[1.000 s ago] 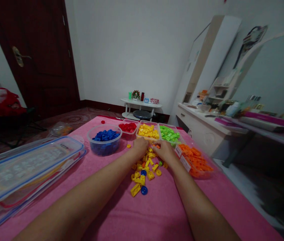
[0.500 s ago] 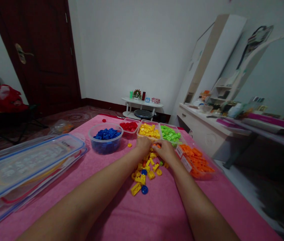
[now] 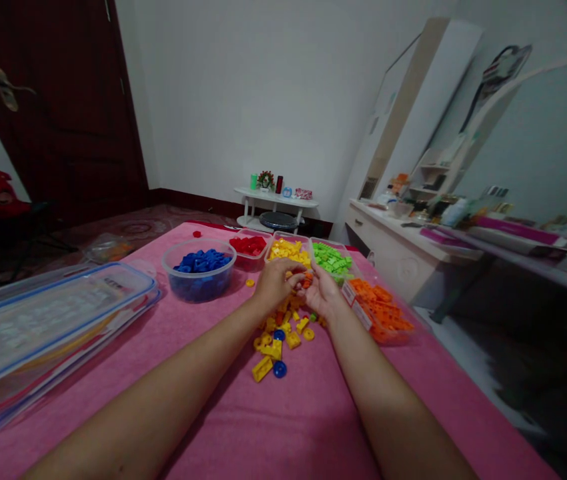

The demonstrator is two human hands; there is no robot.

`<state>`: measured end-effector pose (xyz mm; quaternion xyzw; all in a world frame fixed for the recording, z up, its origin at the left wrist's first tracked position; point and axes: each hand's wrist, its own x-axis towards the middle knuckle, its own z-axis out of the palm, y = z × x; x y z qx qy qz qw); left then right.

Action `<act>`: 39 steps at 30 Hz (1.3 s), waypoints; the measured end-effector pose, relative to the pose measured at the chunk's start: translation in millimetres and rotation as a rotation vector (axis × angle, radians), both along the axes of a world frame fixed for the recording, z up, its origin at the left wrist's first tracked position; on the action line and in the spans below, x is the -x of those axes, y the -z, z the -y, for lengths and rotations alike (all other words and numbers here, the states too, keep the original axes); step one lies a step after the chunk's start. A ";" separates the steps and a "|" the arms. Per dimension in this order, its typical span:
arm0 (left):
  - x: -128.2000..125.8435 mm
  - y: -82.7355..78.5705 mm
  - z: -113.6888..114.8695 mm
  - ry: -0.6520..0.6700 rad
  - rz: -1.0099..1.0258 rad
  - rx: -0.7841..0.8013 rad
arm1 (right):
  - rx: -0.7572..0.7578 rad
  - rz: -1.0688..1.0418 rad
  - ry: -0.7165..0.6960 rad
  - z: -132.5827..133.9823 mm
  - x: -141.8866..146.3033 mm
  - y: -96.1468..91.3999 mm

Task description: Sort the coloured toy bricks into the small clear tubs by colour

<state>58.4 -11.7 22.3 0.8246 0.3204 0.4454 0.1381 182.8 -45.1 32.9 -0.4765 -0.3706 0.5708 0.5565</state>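
My right hand (image 3: 322, 293) is turned palm inward, its fingers curled around orange building bricks (image 3: 306, 280). Close beside it, my left hand (image 3: 273, 285) has its fingers bent together toward those bricks; whatever lies in its fingertips is too small to make out. Below both hands a loose pile of yellow building bricks (image 3: 293, 340) is spread on the pink cloth, with blue wheels (image 3: 279, 369) among it. Just beyond my hands stand a tub of yellow bricks (image 3: 289, 251) and a tub of green bricks (image 3: 332, 257).
A round tub of blue bricks (image 3: 199, 277) and a tub of red bricks (image 3: 249, 247) stand to the left. The orange-brick tub (image 3: 381, 312) is at the right. Stacked clear lids (image 3: 63, 313) cover the left of the pink cloth (image 3: 273, 433). A dressing table (image 3: 403, 247) stands beyond.
Both hands have lifted from the pile toward me, and my right hand has rolled its palm inward, showing orange bricks. The view has shifted slightly to the right.
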 end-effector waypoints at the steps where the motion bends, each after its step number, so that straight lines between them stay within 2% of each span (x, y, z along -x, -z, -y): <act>1: -1.2 -3.3 3.3 0.003 -0.015 -0.006 | 0.050 -0.119 -0.006 1.4 0.7 -2.0; 4: -2.1 -12.0 10.2 0.016 -0.003 -0.040 | 0.090 -0.278 0.044 4.4 -1.3 -10.6; 9: 4.1 -17.2 5.1 0.003 0.072 -0.037 | -0.052 -0.231 0.183 9.7 -34.7 -38.9; 12: 8.5 -12.5 -4.7 -0.021 0.083 0.004 | -0.179 -0.107 0.448 13.8 -69.1 -50.1; 15: 10.7 -4.8 -13.3 -0.014 0.026 0.071 | -0.199 0.071 0.693 14.6 -99.0 -47.6; 18: 11.6 -0.1 -17.5 0.012 -0.059 0.141 | -0.232 0.317 0.851 11.4 -113.0 -39.2; 20: 13.5 -1.1 -17.7 0.029 -0.121 0.182 | -0.321 0.499 0.877 9.2 -111.0 -36.2; 22: 17.9 -5.9 -16.1 0.077 -0.234 0.257 | -0.387 0.660 0.770 8.8 -100.9 -36.3; 24: 24.2 -13.5 -12.7 0.177 -0.404 0.388 | -0.358 0.807 0.507 10.1 -85.9 -37.2; 27: 32.1 -25.5 -4.9 0.331 -0.683 0.552 | -0.199 1.100 -0.005 13.7 -61.4 -33.9; 29: 33.0 -31.3 1.5 0.335 -0.832 0.548 | -0.046 1.335 -0.276 16.1 -46.7 -28.1; 30: 32.1 -33.3 4.9 0.311 -0.890 0.521 | 0.031 1.441 -0.365 17.1 -40.3 -24.8; 32: 28.6 -36.0 11.3 0.249 -0.970 0.445 | 0.139 1.602 -0.439 18.4 -30.2 -19.0; 35: 24.1 -38.5 18.5 0.177 -1.018 0.370 | 0.132 1.722 -0.407 18.4 -24.2 -14.4; 37: 23.9 -39.5 19.7 0.156 -0.986 0.369 | 0.068 1.696 -0.404 17.2 -26.5 -14.1; 39: 26.1 -39.4 16.9 0.144 -0.901 0.398 | 0.004 1.561 -0.397 15.5 -31.0 -15.4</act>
